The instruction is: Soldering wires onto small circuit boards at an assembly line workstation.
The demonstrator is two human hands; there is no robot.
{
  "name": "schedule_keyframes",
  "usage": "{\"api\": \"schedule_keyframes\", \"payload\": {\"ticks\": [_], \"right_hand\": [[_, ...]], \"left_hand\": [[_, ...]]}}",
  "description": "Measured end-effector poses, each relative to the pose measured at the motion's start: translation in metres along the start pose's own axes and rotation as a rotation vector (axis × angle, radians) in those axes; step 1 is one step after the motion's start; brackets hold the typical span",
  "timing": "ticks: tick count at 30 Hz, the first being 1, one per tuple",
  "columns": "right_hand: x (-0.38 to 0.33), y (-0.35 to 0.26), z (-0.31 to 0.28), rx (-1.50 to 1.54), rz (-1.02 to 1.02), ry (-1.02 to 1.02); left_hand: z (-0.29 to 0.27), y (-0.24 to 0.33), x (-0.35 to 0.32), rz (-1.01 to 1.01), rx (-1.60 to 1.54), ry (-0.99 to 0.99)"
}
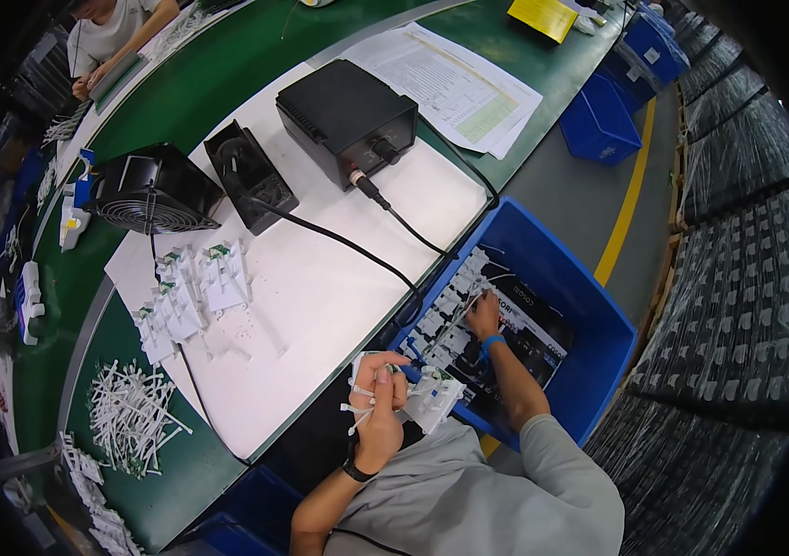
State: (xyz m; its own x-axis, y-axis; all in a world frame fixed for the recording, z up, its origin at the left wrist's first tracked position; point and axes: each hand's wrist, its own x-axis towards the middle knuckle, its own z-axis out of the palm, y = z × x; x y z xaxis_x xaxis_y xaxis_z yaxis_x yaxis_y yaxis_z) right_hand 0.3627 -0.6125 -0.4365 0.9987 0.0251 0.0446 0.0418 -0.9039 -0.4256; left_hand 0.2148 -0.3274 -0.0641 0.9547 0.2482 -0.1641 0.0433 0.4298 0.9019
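Observation:
My left hand (380, 397) is closed in front of my body, with a dark band on its wrist. White plastic parts with small green boards (434, 397) are gripped in it, and short white wires stick out beside the fingers. Something blue shows at its fingertips, too small to name. Down in the blue bin (589, 295) at my right, my right hand (483, 315) has its fingers bent against a row of white plastic parts (448, 306). A blue band circles that wrist. What the fingertips pinch is hidden.
On the white board (297, 306) stand a black control box (343, 116), a soldering iron stand (251, 176) and a black fan (155, 190). White parts (192, 295) and a wire heap (133, 415) lie left. Papers (455, 88) lie behind. Another person (116, 42) sits far left.

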Motion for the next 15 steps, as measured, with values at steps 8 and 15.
{"api": "schedule_keyframes", "payload": {"ticks": [8, 15], "right_hand": [[0.004, 0.000, 0.005, 0.002, 0.088, -0.127], [0.005, 0.018, 0.015, 0.242, 0.217, -0.102]], "left_hand": [[0.000, -0.002, 0.000, 0.013, 0.020, 0.011], [0.002, -0.001, -0.001, 0.008, 0.023, 0.010]]}}
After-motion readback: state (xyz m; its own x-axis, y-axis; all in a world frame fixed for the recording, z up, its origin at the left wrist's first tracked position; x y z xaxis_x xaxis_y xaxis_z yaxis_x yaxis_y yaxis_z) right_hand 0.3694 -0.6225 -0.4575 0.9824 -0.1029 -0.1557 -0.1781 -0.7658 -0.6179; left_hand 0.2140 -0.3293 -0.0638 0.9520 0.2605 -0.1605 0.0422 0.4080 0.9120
